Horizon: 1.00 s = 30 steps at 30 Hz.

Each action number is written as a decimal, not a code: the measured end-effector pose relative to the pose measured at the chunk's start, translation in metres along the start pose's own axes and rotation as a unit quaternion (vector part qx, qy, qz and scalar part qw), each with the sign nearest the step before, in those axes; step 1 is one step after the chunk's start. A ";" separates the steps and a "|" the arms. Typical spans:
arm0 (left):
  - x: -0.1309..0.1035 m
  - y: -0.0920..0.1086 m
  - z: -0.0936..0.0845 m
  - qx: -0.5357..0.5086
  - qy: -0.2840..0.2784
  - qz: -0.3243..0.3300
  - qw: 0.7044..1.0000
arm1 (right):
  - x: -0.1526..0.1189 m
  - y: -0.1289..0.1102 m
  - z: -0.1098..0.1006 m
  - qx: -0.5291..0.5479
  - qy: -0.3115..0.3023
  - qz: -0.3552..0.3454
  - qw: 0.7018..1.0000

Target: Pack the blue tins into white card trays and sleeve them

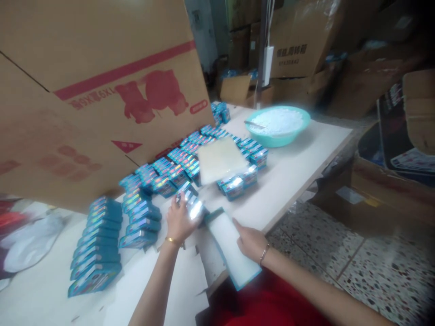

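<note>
My left hand, with a gold band at the wrist, has its fingers on a small shiny blue box. At the table's front edge, my right hand grips a long pale piece with blue edges, its thumb on the near face. Rows of small blue boxes stand left of and beyond my left hand. A cream-coloured flat sheet lies over some of the boxes. More blue boxes sit just in front of it.
A turquoise basin of white material stands at the back right of the white table. One large cardboard carton rises along the back left. White plastic bags lie at the far left, and cartons are stacked beyond.
</note>
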<state>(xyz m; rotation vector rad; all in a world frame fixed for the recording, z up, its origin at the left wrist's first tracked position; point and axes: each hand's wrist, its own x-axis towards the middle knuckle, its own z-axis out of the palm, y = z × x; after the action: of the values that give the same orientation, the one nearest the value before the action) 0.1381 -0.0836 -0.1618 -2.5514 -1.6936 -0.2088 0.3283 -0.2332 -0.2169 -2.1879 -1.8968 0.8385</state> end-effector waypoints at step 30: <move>-0.049 0.039 -0.022 -0.109 -0.071 0.138 0.982 | 0.018 -0.012 0.007 0.059 -0.036 -0.027 0.997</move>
<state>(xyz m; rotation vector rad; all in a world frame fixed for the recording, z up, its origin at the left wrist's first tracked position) 0.1541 -0.1464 -0.1471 -2.9924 -1.4006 -0.2085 0.3158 -0.2158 -0.2228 -2.0545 -1.8780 1.0038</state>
